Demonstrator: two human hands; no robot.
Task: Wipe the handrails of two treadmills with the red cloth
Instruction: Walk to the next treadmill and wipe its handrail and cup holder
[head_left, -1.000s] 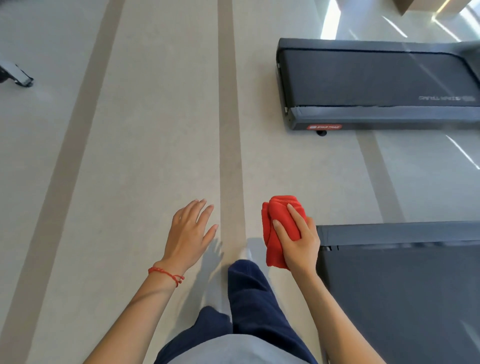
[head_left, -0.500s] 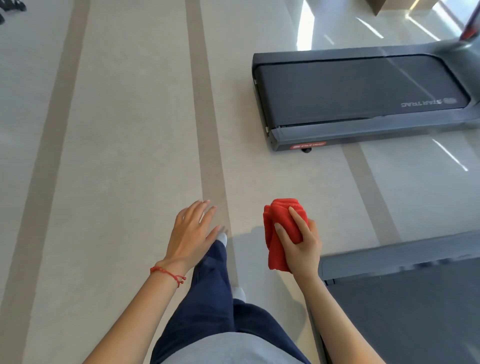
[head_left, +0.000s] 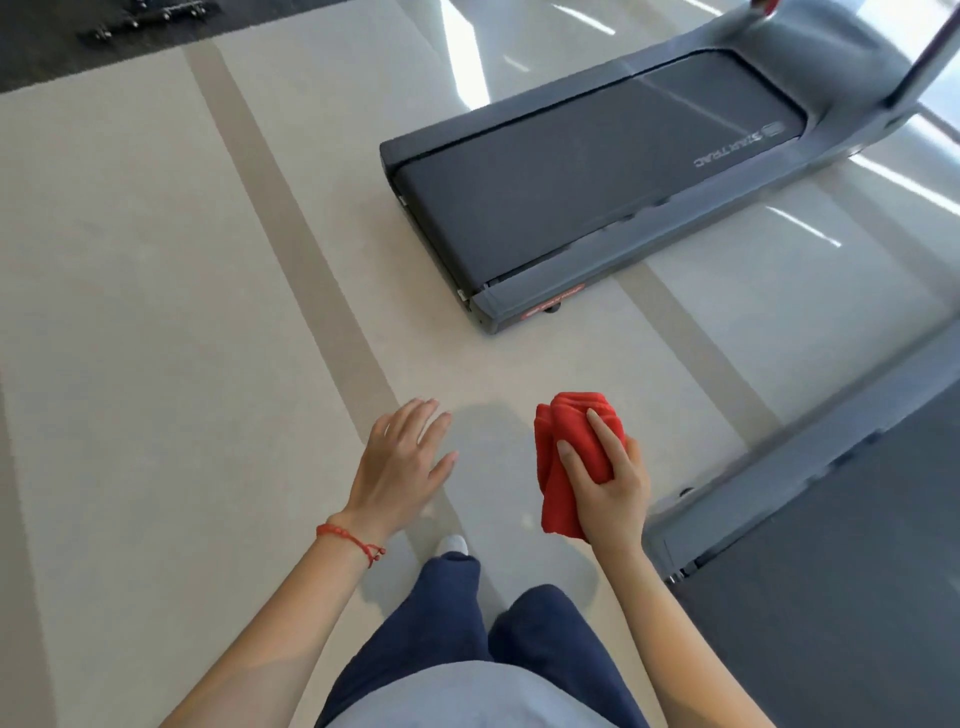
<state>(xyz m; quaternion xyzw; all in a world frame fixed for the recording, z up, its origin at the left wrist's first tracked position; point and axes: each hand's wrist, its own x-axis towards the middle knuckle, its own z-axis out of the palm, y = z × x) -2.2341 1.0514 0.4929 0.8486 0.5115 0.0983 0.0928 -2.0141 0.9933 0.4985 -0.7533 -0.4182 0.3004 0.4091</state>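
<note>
Right hand: grips the bunched red cloth, lower centre of frame.
Left hand: fingers spread, holding nothing (red cord bracelet at wrist).
Far treadmill: upper right; belt lettering reads "STAR TRAC".
Near treadmill: lower right, beside the cloth.
Floor: pale, darker stripes.

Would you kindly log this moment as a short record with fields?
setting: pale striped floor
right hand: grips bunched red cloth
left hand: open, holds nothing
far treadmill: ahead, to the right
near treadmill: at right edge
handrails: not clearly in view
cloth contact: touches neither treadmill
</note>
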